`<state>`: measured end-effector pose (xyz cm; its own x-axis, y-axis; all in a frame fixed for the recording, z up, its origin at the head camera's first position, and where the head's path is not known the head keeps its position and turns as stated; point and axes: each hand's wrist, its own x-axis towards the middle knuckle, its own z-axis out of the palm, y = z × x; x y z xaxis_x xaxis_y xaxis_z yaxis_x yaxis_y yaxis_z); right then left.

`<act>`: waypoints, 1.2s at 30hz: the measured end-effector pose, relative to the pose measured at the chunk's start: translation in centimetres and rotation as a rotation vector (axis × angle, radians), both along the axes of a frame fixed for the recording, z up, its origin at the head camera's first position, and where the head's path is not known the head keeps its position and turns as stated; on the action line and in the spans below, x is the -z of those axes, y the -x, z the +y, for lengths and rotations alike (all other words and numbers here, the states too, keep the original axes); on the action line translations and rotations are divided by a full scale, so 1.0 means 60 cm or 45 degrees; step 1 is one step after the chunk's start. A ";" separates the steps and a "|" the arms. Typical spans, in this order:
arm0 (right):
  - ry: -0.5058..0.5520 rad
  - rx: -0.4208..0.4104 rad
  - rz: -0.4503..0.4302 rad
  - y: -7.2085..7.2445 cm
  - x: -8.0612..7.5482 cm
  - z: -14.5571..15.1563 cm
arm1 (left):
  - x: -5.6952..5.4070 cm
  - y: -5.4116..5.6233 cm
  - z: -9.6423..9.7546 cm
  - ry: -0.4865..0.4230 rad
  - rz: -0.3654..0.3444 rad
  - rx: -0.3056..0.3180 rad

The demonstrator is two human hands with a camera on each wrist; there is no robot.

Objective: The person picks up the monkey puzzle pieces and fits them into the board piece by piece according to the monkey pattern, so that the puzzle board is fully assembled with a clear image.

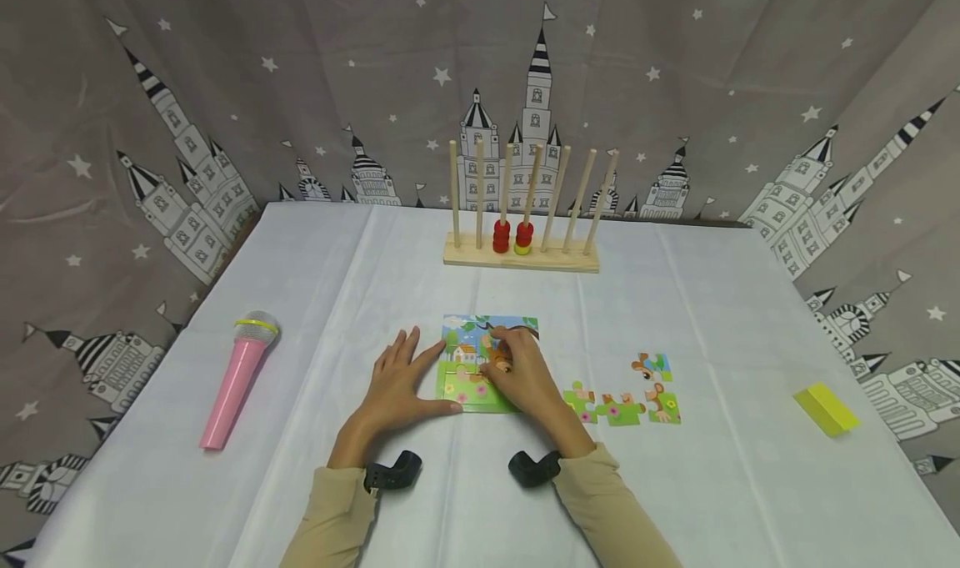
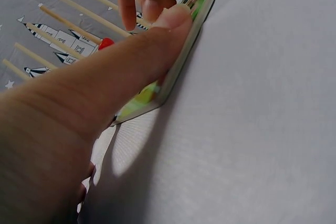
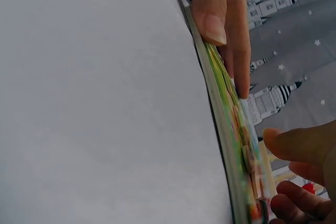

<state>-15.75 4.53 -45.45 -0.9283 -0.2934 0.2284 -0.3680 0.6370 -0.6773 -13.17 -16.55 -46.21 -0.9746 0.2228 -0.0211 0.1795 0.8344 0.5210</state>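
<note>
A square jigsaw puzzle in a shallow tray lies before me, picturing a house, sky and flowery grass. My left hand is spread at its left side, its thumb over the lower left edge and its fingertips near the upper left edge. Over the middle of the picture, my right hand has thumb and fingers bent about the opposite edges of a brown-and-green puzzle piece. That hand partly covers the piece and the right of the tray. Loose puzzle pieces lie to the right, some partly joined.
Behind the puzzle stands a wooden peg rack with red and yellow beads on two pegs. A pink toy microphone lies at left, a yellow block at far right. All rest on a white-covered table before a castle-patterned curtain.
</note>
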 end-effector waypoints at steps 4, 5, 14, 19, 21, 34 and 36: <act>-0.090 -0.030 0.093 -0.018 -0.005 0.004 | -0.001 0.000 0.001 -0.004 0.004 0.001; -0.118 -0.049 0.118 -0.023 -0.006 0.005 | -0.002 0.000 0.001 -0.006 0.006 0.001; -0.383 -0.212 0.046 -0.057 -0.011 0.014 | 0.000 0.000 0.001 -0.002 0.024 0.005; -0.411 -0.263 -0.021 -0.069 -0.013 0.016 | 0.001 -0.001 0.001 -0.004 0.038 0.004; -0.426 -0.269 -0.030 -0.072 -0.015 0.017 | 0.000 -0.002 0.001 -0.008 0.037 0.003; -0.514 -0.250 -0.023 -0.075 -0.015 0.016 | -0.002 -0.003 0.002 0.002 0.039 0.005; -0.523 -0.250 -0.024 -0.075 -0.016 0.015 | -0.002 -0.003 0.002 0.002 0.040 0.002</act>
